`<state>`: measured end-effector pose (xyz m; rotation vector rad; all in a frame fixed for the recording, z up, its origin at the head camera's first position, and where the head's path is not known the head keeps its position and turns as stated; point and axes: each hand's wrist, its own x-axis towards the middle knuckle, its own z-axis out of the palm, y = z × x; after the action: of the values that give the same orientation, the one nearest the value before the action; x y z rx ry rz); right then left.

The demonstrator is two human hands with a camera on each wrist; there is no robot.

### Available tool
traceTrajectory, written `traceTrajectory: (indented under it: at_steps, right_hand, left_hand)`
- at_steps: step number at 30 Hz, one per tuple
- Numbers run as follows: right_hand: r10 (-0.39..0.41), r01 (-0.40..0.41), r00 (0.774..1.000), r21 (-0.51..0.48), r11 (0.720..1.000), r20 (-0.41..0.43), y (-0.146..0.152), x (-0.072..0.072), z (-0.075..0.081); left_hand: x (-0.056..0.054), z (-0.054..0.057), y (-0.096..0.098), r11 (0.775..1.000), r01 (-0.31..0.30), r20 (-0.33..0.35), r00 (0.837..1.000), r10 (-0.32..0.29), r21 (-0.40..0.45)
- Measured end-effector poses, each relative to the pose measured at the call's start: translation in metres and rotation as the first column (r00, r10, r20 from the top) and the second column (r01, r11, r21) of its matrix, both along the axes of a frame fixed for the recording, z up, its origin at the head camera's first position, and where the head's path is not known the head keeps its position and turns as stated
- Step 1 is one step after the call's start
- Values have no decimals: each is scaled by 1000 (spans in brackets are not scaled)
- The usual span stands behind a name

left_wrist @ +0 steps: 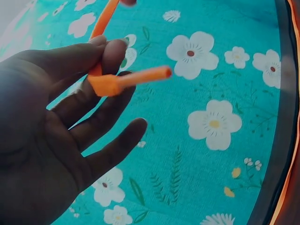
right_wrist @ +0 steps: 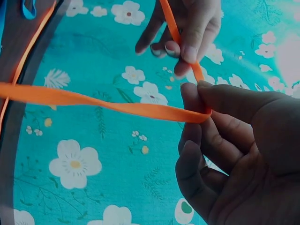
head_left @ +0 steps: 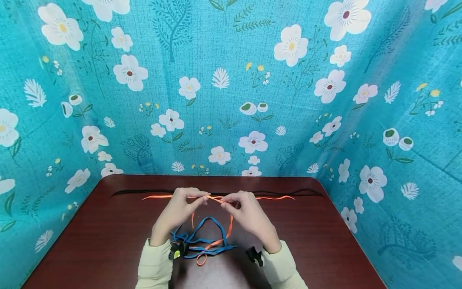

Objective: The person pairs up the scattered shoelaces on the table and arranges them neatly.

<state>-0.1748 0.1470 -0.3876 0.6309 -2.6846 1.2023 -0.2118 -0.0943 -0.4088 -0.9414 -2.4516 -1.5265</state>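
Observation:
A flat orange shoelace (head_left: pixel 215 199) is stretched between my two hands above the table. My left hand (head_left: pixel 182 208) pinches it between thumb and index finger; a short end (left_wrist: pixel 145 77) sticks out past the fingers in the left wrist view. The other left fingers are spread loosely. My right hand (head_left: pixel 249 210) pinches the lace a little way along, thumb against index finger. From there a long, slightly twisted length (right_wrist: pixel 140 110) hangs away in the right wrist view. Below the hands lies a loose heap of blue shoelaces (head_left: pixel 216 252), with an orange loop (head_left: pixel 201 263) beside it.
Black laces (head_left: pixel 142 192) run along the far side of the dark red table (head_left: pixel 90 228). Another orange lace (head_left: pixel 276 198) lies in front of them. A blue flowered cloth (head_left: pixel 216 120) hangs behind and at both sides. Each wrist wears a small black camera.

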Motion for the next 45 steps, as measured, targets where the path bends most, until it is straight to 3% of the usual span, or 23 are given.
traceTrajectory:
  at_steps: [7, 15, 20, 25, 32, 40, 45]
  right_hand:
    - [-44, 44, 999, -34, 998, -17, 11, 5, 8]
    - [-68, 64, 996, -77, 995, -52, 31, 12, 15]
    - [-104, 98, 991, -78, 992, -79, 45, 12, 16]
    - [-137, 131, 988, -82, 988, -76, 56, 13, 18]
    - [-182, 174, 979, -94, 980, -87, 69, 15, 24]
    - [-224, 213, 970, -117, 970, -94, 90, 15, 27]
    - [-243, 231, 966, -129, 964, -90, 102, 16, 29]
  left_hand:
    - [1, 3, -10, 990, -109, -98, 988, 117, 91]
    - [0, 2, -17, 962, -207, -117, 966, 229, 177]
    - [0, 1, -21, 934, -269, -142, 941, 306, 234]
    - [-1, 1, -27, 908, -292, -164, 922, 351, 302]
    - [-3, 3, -38, 881, -357, -161, 894, 418, 309]
    - [14, 22, -47, 831, -426, -144, 854, 500, 358]
    - [11, 16, -59, 786, -488, -121, 816, 565, 379]
